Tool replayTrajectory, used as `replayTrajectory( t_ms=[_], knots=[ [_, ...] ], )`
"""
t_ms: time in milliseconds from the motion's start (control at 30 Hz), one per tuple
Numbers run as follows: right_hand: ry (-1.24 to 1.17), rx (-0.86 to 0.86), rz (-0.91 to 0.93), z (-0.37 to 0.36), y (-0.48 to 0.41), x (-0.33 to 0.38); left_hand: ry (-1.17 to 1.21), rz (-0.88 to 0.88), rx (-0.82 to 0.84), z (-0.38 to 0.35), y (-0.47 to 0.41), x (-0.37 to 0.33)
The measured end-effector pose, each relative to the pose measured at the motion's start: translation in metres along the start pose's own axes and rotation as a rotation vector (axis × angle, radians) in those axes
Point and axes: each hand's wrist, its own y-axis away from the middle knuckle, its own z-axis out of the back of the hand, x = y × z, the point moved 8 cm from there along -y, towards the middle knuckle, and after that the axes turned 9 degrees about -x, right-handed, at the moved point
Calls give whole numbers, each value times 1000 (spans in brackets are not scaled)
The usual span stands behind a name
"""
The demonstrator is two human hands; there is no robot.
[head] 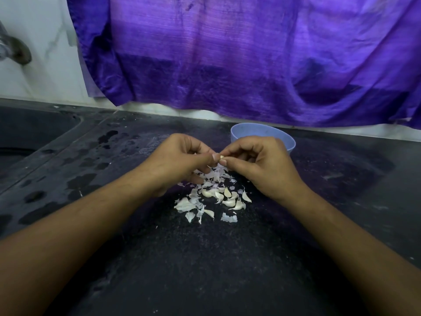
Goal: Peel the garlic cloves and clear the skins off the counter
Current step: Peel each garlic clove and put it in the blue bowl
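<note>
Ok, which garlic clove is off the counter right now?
The clove pinched between the left hand and right hand. The other cloves lie on the counter among the skins.

Home kitchen, to judge by the fittings. Dark speckled stone counter (205,258) across the lower frame, blotched with wet patches toward the left. Sunken dark sink basin (34,131) at the left edge, grey metal tap (16,49) at upper left against white marble-veined wall tiles (45,30). Purple woven cloth (250,53) draped across the top. Small pale-blue plastic bowl (262,133) at centre, with pale garlic cloves (227,197) and papery white skins (184,205) scattered just below.
</note>
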Motion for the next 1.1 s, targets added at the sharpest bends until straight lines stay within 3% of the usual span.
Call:
replayTrajectory(
  t_ms=[400, 533, 733, 1100],
  knots=[
    [96, 31, 59, -7, 4, 4, -107, 15, -31, 1, -3, 7],
    [-7, 31, -23, -8, 4, 0, -139, 6, -48, 1, -5, 8],
    [-395, -36, -253, -6, 1, -4, -249, -50, -72, 8, -5, 7],
    [-447, -40, -408, -6, 5, -15, -339, -318, -164, 11, 5, -22]
  ],
)
